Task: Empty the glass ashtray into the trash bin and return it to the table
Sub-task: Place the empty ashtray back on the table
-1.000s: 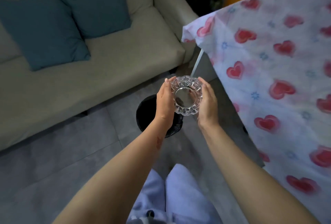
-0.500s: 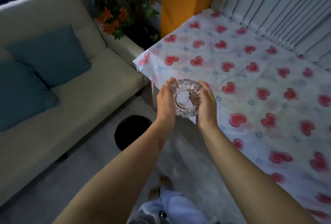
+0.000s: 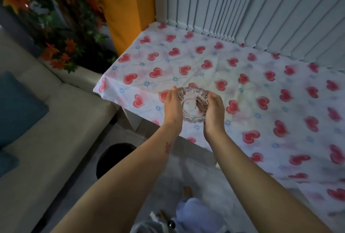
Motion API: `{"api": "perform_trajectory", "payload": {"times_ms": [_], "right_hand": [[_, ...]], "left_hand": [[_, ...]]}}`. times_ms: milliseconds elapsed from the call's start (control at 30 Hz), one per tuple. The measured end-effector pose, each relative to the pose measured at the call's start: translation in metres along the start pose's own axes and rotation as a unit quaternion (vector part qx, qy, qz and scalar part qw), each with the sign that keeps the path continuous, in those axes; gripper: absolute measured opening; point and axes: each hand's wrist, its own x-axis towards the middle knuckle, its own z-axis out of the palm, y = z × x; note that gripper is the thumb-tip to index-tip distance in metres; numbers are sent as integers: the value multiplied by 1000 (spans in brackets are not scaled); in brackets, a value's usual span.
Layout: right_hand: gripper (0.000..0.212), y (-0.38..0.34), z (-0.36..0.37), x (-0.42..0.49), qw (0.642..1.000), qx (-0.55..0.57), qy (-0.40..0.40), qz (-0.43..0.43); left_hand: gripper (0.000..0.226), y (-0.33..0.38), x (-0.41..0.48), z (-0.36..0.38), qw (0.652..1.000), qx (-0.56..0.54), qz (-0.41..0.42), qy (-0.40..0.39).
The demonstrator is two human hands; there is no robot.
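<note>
A round cut-glass ashtray is held upright between both palms, over the near-left part of the table, which wears a white cloth with red hearts. My left hand presses its left side and my right hand cups its right side. A few dark specks cling inside the bowl. The black trash bin stands on the floor below and to the left, partly hidden by my left forearm.
A beige sofa with teal cushions fills the left. Orange and green artificial foliage and an orange panel stand behind the table's far-left corner. White vertical blinds back the table. My legs and a bare foot show on the grey floor.
Both hands carried the ashtray up and to the right, from over the bin to over the table. My view swung from the sofa and bin toward the table.
</note>
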Motion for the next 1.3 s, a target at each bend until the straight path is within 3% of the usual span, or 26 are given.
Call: {"api": "perform_trajectory", "payload": {"times_ms": [367, 467, 567, 667, 833, 1133, 1300], "right_hand": [[23, -41, -74, 111, 987, 103, 124, -3], [24, -50, -90, 161, 981, 113, 156, 7], [19, -54, -107, 208, 978, 133, 159, 28], [28, -58, -121, 250, 986, 96, 130, 31], [23, -51, -131, 295, 990, 35, 127, 44], [14, -32, -123, 367, 985, -51, 154, 53], [25, -23, -123, 409, 982, -50, 175, 46]], "left_hand": [[26, -4, 54, 146, 991, 91, -4, -101], [32, -1, 75, 191, 991, 84, -13, -106], [52, -2, 95, 231, 991, 97, -25, -93], [70, -10, 122, 264, 990, 113, -43, -72], [48, -10, 148, 294, 989, 112, -61, -73], [42, -25, 217, 330, 981, 152, -77, -89], [47, -34, 254, 350, 979, 178, -61, -83]]}}
